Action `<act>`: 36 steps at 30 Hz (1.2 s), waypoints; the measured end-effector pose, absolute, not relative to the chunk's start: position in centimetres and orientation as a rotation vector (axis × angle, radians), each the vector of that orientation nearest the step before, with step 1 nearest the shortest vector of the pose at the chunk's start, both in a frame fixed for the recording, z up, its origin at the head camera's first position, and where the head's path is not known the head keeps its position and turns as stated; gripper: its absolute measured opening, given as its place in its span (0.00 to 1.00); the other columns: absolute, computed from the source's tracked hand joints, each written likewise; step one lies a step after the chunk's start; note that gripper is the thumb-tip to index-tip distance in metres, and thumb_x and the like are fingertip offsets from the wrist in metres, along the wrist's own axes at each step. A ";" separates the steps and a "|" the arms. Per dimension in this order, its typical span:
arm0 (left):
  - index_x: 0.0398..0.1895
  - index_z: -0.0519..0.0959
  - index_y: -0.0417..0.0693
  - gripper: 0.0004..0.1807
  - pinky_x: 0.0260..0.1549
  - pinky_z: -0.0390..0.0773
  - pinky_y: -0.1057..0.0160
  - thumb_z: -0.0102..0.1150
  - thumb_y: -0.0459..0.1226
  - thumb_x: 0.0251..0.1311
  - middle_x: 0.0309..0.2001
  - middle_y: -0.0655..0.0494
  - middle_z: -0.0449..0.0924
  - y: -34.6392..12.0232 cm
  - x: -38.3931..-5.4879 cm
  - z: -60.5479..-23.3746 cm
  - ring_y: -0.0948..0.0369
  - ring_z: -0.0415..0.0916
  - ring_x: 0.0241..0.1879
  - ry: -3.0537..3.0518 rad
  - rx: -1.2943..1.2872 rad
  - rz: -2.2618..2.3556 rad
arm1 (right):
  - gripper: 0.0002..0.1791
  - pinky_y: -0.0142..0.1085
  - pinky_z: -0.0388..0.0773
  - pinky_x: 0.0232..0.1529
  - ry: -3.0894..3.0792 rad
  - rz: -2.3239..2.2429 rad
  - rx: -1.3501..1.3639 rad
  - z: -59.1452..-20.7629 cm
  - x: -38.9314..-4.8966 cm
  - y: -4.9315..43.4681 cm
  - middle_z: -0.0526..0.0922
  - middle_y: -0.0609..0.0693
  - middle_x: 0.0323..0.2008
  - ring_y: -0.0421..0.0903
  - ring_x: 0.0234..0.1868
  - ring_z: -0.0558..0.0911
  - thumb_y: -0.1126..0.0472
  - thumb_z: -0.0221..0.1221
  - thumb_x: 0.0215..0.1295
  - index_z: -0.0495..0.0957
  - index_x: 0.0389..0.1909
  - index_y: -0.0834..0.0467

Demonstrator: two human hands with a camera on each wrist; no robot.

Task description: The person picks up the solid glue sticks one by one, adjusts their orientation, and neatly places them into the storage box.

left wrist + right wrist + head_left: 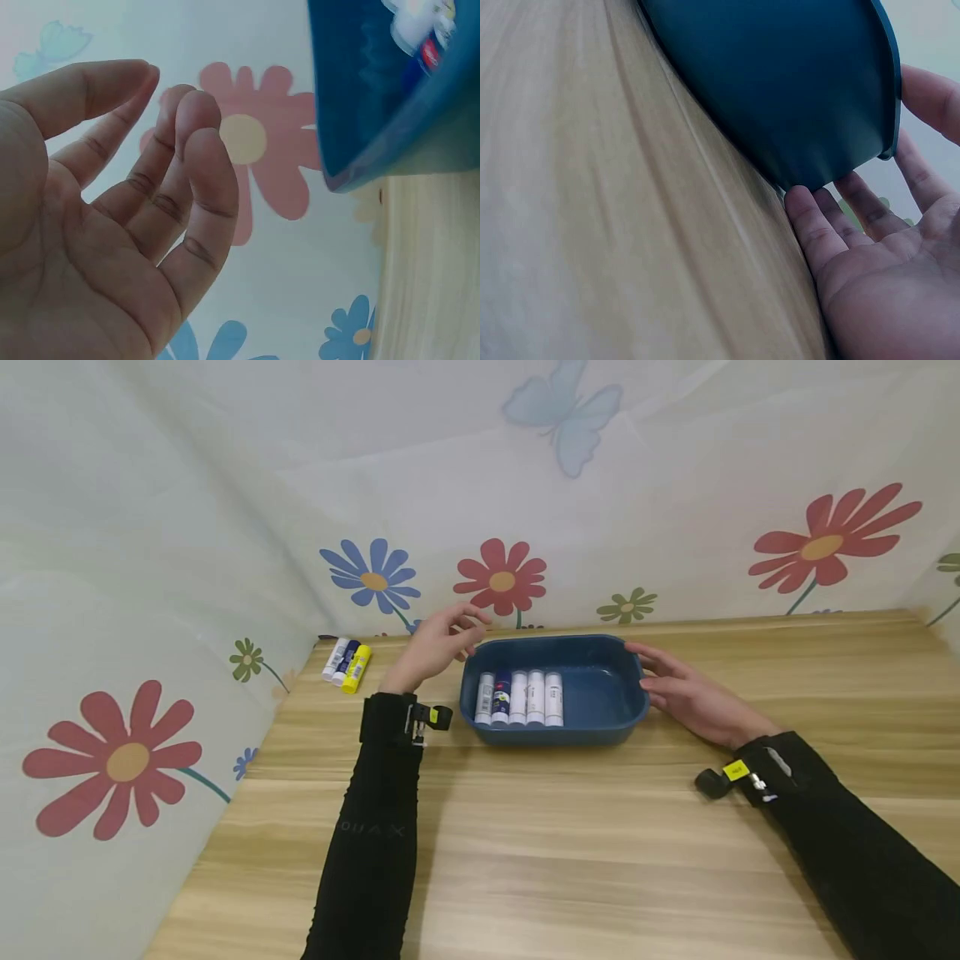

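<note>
A blue rectangular basin sits on the table with several glue sticks lying side by side in its left part, mostly white, one dark blue. My left hand hovers just off the basin's left end, fingers loosely bent and nothing held; the left wrist view shows the palm apart from the basin wall. At the other end, my right hand touches the basin's outside with extended fingers. In the right wrist view its fingertips meet the lower wall, and the thumb is by the rim.
Three more glue sticks, white, dark blue and yellow, lie at the table's back left corner. A flowered cloth hangs behind the wooden table and along its left side.
</note>
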State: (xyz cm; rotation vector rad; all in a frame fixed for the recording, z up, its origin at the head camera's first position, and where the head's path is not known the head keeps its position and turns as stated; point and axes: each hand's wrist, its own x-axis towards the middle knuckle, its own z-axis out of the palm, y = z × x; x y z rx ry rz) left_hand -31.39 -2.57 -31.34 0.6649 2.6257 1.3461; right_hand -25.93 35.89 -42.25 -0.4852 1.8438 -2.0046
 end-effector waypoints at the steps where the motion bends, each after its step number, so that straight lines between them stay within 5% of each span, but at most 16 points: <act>1: 0.54 0.77 0.53 0.12 0.43 0.81 0.50 0.54 0.40 0.70 0.45 0.45 0.79 -2.7 -31.5 -31.4 0.43 0.78 0.40 2.626 0.655 1.360 | 0.32 0.27 0.69 0.59 1.845 -2.006 -0.484 -42.2 -25.9 36.0 0.41 0.51 0.78 0.43 0.69 0.62 0.65 0.43 0.77 0.48 0.78 0.46; 6: 0.56 0.77 0.54 0.13 0.42 0.81 0.54 0.54 0.41 0.70 0.45 0.49 0.78 -4.2 -32.0 -31.3 0.53 0.77 0.37 2.645 0.580 1.406 | 0.32 0.27 0.68 0.59 1.829 -2.016 -0.480 -42.0 -25.7 35.9 0.42 0.50 0.77 0.42 0.69 0.61 0.65 0.43 0.77 0.48 0.78 0.46; 21: 0.59 0.75 0.52 0.17 0.40 0.78 0.62 0.52 0.45 0.71 0.45 0.50 0.75 -9.5 -34.2 -31.1 0.57 0.76 0.37 2.627 0.440 1.522 | 0.33 0.26 0.67 0.59 1.792 -2.032 -0.498 -42.0 -25.8 35.8 0.36 0.52 0.78 0.41 0.70 0.59 0.67 0.41 0.77 0.46 0.78 0.48; 28: 0.61 0.73 0.49 0.18 0.41 0.77 0.62 0.49 0.44 0.73 0.49 0.44 0.73 -11.8 -35.0 -30.8 0.58 0.75 0.38 2.715 0.356 1.511 | 0.33 0.27 0.66 0.61 1.773 -2.082 -0.496 -41.7 -25.1 36.3 0.42 0.51 0.77 0.41 0.69 0.62 0.68 0.42 0.76 0.48 0.78 0.49; 36: 0.63 0.71 0.48 0.20 0.34 0.77 0.72 0.47 0.45 0.73 0.44 0.52 0.74 -15.0 -33.9 -30.8 0.62 0.76 0.37 2.814 0.171 1.523 | 0.33 0.29 0.63 0.62 1.806 -2.033 -0.459 -41.4 -25.4 35.7 0.39 0.52 0.78 0.46 0.71 0.56 0.66 0.43 0.76 0.49 0.78 0.46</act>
